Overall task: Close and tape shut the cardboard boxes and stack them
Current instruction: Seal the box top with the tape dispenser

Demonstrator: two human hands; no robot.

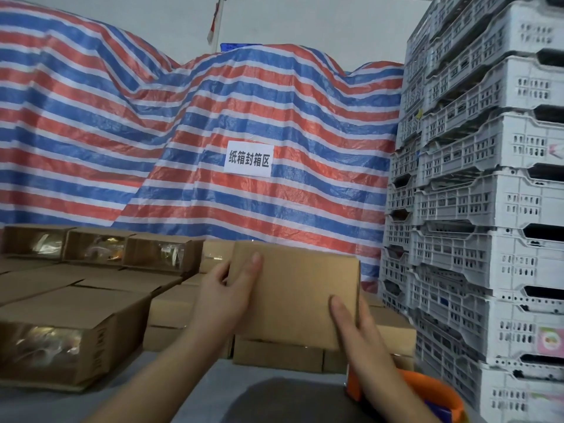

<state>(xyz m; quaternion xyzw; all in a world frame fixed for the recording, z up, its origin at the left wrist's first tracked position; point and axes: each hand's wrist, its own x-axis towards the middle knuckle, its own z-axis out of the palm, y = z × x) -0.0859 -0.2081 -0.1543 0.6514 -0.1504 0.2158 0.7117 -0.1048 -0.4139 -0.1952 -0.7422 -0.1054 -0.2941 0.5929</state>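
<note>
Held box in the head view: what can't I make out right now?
- Cardboard box: its far face and any tape seam are turned away; left hand and right hand cover parts of the edges.
- Orange tape dispenser: cut by the bottom edge, behind the right forearm.
- Window boxes: contents blurred by film glare.
</note>
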